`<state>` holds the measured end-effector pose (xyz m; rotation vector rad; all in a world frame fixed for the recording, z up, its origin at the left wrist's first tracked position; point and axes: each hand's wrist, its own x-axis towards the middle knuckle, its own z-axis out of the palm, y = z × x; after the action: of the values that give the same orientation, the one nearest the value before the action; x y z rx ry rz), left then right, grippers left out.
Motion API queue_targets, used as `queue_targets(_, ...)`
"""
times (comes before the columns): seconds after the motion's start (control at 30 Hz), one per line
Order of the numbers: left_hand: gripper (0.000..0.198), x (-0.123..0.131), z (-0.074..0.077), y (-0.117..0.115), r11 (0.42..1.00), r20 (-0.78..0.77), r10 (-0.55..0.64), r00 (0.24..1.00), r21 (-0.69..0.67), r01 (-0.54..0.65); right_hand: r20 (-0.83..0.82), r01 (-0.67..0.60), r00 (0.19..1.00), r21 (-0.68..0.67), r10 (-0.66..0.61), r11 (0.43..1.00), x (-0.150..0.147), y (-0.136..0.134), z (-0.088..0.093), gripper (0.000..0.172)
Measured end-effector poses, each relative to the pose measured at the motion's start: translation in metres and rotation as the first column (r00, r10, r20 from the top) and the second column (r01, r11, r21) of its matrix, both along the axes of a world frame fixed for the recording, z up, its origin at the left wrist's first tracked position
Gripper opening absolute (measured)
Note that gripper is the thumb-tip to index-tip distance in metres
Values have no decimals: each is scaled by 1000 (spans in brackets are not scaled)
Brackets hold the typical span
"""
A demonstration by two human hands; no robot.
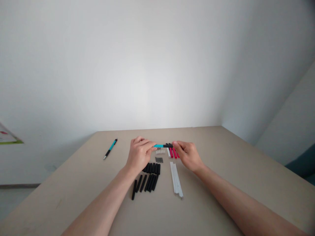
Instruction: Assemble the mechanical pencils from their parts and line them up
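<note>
Left grip [140, 152] and right grip [187, 153] hold pen [162, 146]; wall sign [8, 137] illegible.

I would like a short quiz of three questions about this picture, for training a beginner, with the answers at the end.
1. True or false: the left hand and the right hand hold the same turquoise-and-black piece.
2. Which thing lies farthest left on the table?
3. Fill in: the slim white rods lie to the ____ of the black tubes.

Key: 1. True. 2. A pen. 3. Right.
</note>
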<state>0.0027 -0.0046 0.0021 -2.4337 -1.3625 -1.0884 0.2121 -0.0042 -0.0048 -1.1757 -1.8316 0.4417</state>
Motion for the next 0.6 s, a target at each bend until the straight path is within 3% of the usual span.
queue_targets(0.1, 15, 0, 0, 1, 1000, 69, 14, 998, 15, -15, -32, 19, 999, 18, -19, 1000, -1, 0, -2, 48)
queue_targets(0.2, 41, -1, -3, 5, 996, 253, 86, 964, 13, -92, -81, 77, 994, 38, -74, 996, 0, 1, -4, 47)
queue_targets(0.27, 55, -2, -7, 9, 992, 376, 124, 918, -50, -113, -114, 109, 988, 32, -105, 994, 1, 2, -5, 47)
queue_targets(0.33, 51, 0, -10, 11, 987, 483, 112, 868, -155, -41, -124, 97, 988, 20, -93, 995, 1, 2, -6, 47)
queue_targets(0.4, 42, 4, -10, 10, 968, 614, 75, 785, -235, 91, -96, 24, 995, -11, -25, 1000, -1, 1, -6, 47)
queue_targets(0.47, 38, 9, -8, 8, 943, 754, 9, 657, -224, 244, -55, -78, 996, -66, 74, 995, -4, -1, -6, 47)
queue_targets(0.6, 48, 16, -4, 4, 914, 912, 15, 411, -179, 363, 32, -257, 964, -161, 265, 953, -9, -6, -4, 47)
